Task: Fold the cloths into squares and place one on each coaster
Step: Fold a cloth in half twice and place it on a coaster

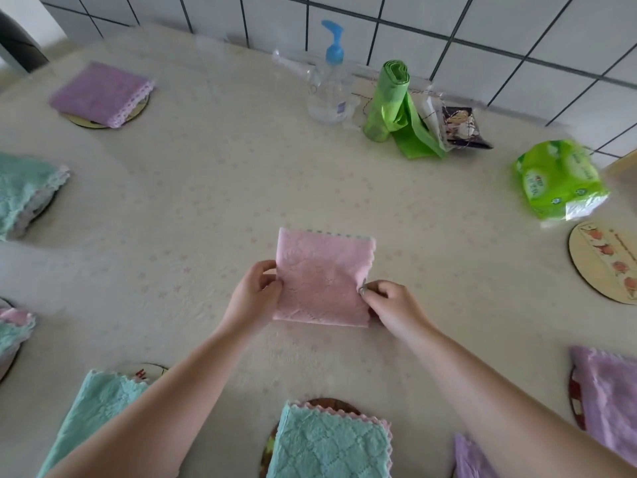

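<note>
Pinching fluffy pink square cloth (324, 279), both hands.

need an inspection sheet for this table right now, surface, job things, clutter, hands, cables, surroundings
surface: cream tablecloth with a faint flower print, covering the table.
job's things: pink cloth folded square at the middle; one bare coaster at right; purple cloth on a coaster far left; teal cloth on a coaster at the near edge; more folded cloths around the edges.
clutter: pump bottle, green bag roll, green tissue pack, small dark packet.
hands: left hand and right hand each pinch a side edge of the pink cloth.
cables: nothing seen.
surroundings: white tiled wall behind.
</note>
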Demonstrator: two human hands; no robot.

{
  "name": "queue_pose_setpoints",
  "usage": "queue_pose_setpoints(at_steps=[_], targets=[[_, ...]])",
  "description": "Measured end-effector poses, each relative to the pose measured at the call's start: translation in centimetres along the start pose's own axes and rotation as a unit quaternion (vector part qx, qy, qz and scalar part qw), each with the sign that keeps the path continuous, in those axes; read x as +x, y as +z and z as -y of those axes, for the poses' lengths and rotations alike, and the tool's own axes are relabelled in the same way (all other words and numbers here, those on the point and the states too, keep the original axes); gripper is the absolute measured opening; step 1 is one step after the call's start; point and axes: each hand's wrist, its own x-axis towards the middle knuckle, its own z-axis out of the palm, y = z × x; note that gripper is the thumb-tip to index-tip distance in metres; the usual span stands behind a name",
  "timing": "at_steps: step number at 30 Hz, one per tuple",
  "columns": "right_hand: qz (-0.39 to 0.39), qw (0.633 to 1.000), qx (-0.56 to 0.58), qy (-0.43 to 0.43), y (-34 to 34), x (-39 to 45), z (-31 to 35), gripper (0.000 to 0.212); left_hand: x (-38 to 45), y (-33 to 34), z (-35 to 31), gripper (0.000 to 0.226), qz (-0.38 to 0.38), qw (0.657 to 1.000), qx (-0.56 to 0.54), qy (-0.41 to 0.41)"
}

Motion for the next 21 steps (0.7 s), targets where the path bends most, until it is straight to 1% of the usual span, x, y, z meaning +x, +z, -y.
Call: queue_pose_setpoints(at_steps=[3,5,6,7,10,11,13,16,18,21], targets=[[-0.014,1.0,0.003,-0.007,0.3,0.2,-0.1,0.016,0.1,0.1,0.3,0.039,-0.003,1.0,-0.003,-0.001],[-0.044,0.998,0.021,-0.028,0.4,0.0,-0.1,0.004,0.0,0.2,0.5,0.045,-0.005,1.0,0.001,0.015],[-0.058,0.997,0.021,-0.041,0.4,-0.2,-0.1,0.011,-0.2,0.2,0.5,0.049,-0.001,1.0,0.008,0.03],[-0.061,0.996,0.014,-0.059,0.5,-0.5,-0.1,0.023,-0.4,0.2,0.5,0.051,0.007,0.999,0.021,0.05],[-0.023,0.985,-0.051,-0.161,0.6,-0.9,-0.3,0.057,-0.6,0.2,0.3,0.046,0.034,0.988,0.094,0.12],[-0.008,0.978,-0.083,-0.191,0.7,-0.9,-0.5,0.062,-0.6,0.2,0.3,0.043,0.035,0.983,0.115,0.136],[-0.004,0.965,-0.133,-0.226,0.8,-0.7,-1.0,0.06,-0.5,0.2,0.4,0.041,0.03,0.977,0.137,0.159],[-0.04,0.955,-0.164,-0.244,0.9,-0.9,-1.4,0.051,-0.8,0.3,0.7,0.044,0.023,0.974,0.144,0.17],[-0.047,0.956,-0.165,-0.237,0.9,-0.9,-1.5,0.051,-0.7,0.3,1.0,0.046,0.023,0.976,0.147,0.159],[-0.036,0.963,-0.164,-0.21,0.9,-0.6,-1.3,0.053,-0.4,0.3,1.0,0.048,0.031,0.977,0.161,0.137]])
